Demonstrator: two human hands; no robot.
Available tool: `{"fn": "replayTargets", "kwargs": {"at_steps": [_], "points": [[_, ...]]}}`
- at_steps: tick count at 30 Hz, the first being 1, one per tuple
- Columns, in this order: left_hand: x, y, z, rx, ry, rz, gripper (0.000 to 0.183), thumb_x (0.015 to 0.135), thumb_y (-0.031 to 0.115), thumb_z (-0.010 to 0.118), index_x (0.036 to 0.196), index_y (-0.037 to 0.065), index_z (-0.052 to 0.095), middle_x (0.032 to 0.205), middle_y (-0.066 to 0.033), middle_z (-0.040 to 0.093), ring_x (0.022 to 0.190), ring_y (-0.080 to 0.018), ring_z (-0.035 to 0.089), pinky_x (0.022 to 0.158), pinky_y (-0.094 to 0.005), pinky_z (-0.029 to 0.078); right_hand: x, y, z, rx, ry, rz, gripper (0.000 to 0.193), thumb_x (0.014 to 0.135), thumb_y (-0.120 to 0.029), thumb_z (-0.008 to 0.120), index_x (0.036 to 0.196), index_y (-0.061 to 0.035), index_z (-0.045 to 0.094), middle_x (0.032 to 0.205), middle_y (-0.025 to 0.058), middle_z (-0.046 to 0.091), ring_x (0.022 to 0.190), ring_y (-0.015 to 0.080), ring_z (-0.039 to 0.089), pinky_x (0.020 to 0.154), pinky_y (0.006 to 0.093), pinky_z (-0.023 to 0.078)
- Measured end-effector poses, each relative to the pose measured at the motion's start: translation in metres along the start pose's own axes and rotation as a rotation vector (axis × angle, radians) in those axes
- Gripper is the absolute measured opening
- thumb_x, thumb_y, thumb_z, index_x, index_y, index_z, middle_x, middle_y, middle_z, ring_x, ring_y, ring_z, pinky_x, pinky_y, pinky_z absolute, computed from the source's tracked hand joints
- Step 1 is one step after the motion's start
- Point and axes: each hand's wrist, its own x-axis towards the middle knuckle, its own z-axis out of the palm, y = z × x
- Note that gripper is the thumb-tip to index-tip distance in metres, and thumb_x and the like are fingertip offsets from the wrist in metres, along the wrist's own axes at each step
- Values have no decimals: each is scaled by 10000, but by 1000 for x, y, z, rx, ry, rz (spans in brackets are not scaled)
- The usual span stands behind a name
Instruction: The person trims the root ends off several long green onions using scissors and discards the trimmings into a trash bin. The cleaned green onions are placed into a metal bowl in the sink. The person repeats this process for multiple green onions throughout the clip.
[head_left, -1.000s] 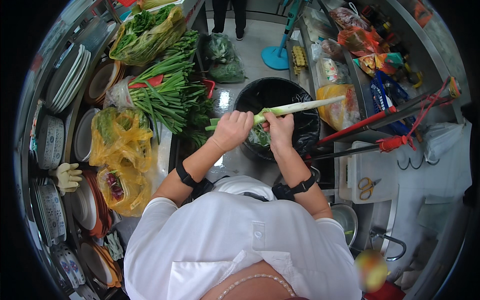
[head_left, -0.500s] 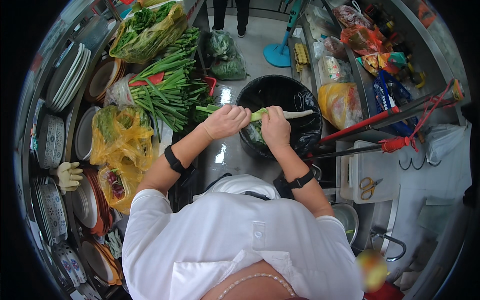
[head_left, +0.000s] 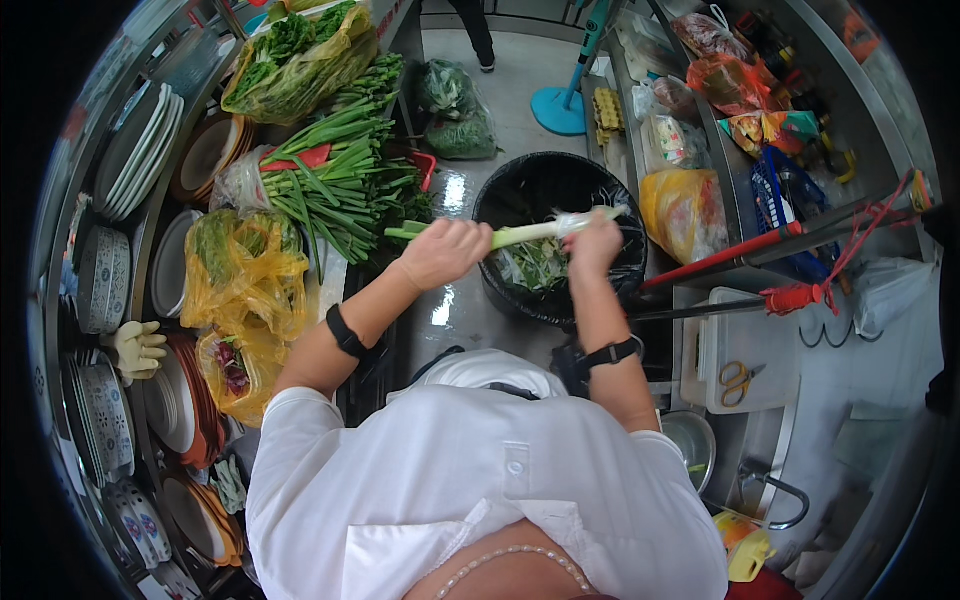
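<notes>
Across the mouth of a black-lined bin (head_left: 500,180) I hold a leek (head_left: 524,235), nearly level. My left hand (head_left: 447,252) is closed around its green part, with the cut green end sticking out to the left. At the white end, my right hand (head_left: 594,245) is closed and somewhat blurred by motion. Pale, loose outer layers (head_left: 577,220) show at its fingers, and the leek's tip pokes out beyond them. Inside the bin, under the leek, lie green and white scraps (head_left: 537,263).
Left of me, a heap of green leeks (head_left: 330,185) and yellow bags of vegetables (head_left: 245,290) lie beside stacked plates (head_left: 185,410). Long red and black poles (head_left: 720,258) slant in from the right. Scissors (head_left: 737,382) rest on a white plastic box (head_left: 715,340). A bagged cabbage (head_left: 458,110) sits beyond.
My right hand has moved right along the leek to its white end, baring the pale stalk between my hands. Scraps in the bin show more plainly. A person's leg at the far end has shifted.
</notes>
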Motion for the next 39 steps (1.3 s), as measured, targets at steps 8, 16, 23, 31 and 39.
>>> {"fn": "replayTargets", "kwargs": {"at_steps": [8,16,23,31,39], "points": [[-137,-7,-6,-326,-161,-645,305,730,69,658,1019,59,561,822,-105,539,789,-306,530,697,-416,430,119,-58,-109,478,299,-9,353,1009,-262,419,1248,-4,394,921,202,589,651,282,663,540,334,578],[-280,14,-26,-629,-322,-995,243,877,65,591,1108,19,535,957,-214,545,896,-418,529,772,-429,448,154,-98,-141,463,302,-193,372,1014,-237,410,1152,108,401,960,256,590,719,316,673,621,359,600],[-340,24,-75,-593,-410,-1300,179,919,83,538,1087,20,527,891,-239,528,857,-426,534,761,-417,452,190,-113,-144,508,359,-190,372,1015,-231,413,1135,121,403,909,228,599,690,285,665,618,359,605],[-300,14,-74,-602,-287,-1395,183,957,152,518,1073,11,540,811,-216,535,732,-354,536,686,-393,451,145,-15,-62,-94,-157,-202,341,995,-288,475,890,30,538,645,149,623,522,232,631,471,317,511],[-161,12,-31,-1121,-182,-1316,196,978,176,509,1094,22,541,733,-40,519,668,-135,500,628,-285,439,28,49,-20,-493,-903,-46,806,859,-266,682,1431,71,225,1209,245,591,808,211,671,695,290,537]]}}
